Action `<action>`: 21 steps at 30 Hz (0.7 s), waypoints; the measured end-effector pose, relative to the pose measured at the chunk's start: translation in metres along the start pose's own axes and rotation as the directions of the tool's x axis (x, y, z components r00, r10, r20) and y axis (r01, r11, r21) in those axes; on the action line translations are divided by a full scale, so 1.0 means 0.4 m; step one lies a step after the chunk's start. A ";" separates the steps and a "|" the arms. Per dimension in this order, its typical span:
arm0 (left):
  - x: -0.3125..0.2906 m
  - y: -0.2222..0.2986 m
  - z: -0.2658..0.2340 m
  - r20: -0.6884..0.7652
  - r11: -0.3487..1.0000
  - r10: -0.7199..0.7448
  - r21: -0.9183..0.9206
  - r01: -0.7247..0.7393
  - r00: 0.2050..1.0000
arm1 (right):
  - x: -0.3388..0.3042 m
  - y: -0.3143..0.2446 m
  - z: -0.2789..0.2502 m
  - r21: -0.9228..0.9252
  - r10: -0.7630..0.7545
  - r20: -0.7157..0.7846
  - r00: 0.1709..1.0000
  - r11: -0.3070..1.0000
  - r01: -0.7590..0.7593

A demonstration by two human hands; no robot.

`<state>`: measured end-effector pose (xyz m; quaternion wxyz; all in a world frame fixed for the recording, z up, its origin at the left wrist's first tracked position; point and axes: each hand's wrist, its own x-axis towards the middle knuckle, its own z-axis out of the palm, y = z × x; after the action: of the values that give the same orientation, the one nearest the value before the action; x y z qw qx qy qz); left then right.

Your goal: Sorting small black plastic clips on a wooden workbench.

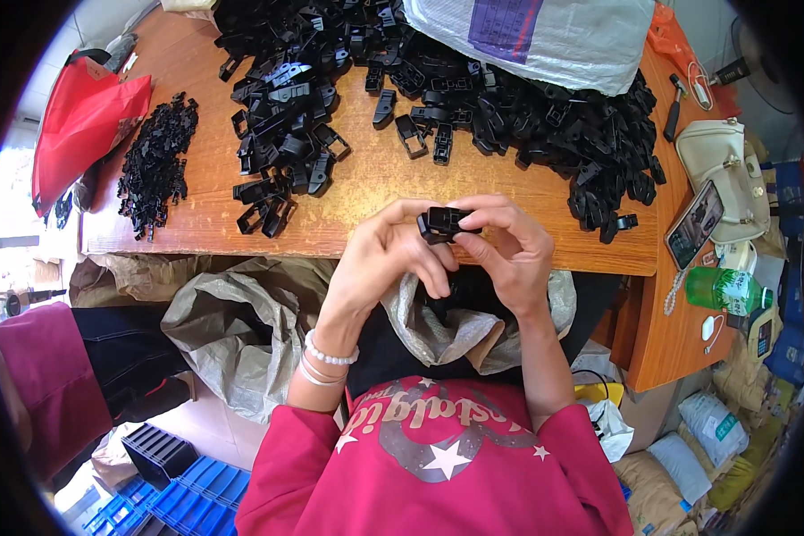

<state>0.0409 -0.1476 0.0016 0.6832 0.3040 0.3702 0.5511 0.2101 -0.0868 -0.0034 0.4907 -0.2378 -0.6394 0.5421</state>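
My left hand (387, 253) and my right hand (515, 259) meet over the table's near edge around one small black plastic part (441, 222). The fingers of both hands are bent and closed on it, the right thumb and forefinger pinching its right side. Its underside is hidden by my fingers. Below my hands an open woven sack (491, 344) lies over my lap, with dark things inside that I cannot make out. Beyond my hands lie a pile of black plastic parts (554, 125) and another pile of similar parts (286, 134).
A heap of smaller black pieces (156, 161) lies at left, beside a red bag (85, 125). A white sack (545, 36) rests on the far pile. At right are a hammer (674, 107), phone (695, 223), handbag (719, 170) and green bottle (728, 291). Another person's sleeve (54, 366) shows left.
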 end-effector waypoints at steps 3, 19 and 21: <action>-0.026 0.015 0.030 -0.032 0.984 0.075 0.163 -0.069 0.997 | -0.006 -0.005 -0.002 0.033 -0.003 -0.012 1.000 0.999 0.003; -0.027 -0.033 0.049 0.034 0.581 0.510 0.723 -0.374 0.860 | -0.026 -0.014 0.013 0.027 0.136 -0.041 0.990 0.990 -0.135; -0.020 -0.046 0.044 0.048 0.562 0.546 0.720 -0.408 0.836 | -0.025 -0.023 0.018 -0.002 0.149 -0.079 0.986 0.989 -0.149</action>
<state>0.0643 -0.1592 -0.0028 0.3016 0.5784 0.5152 0.5560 0.2096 -0.1011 0.0019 0.4725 -0.3080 -0.6023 0.5649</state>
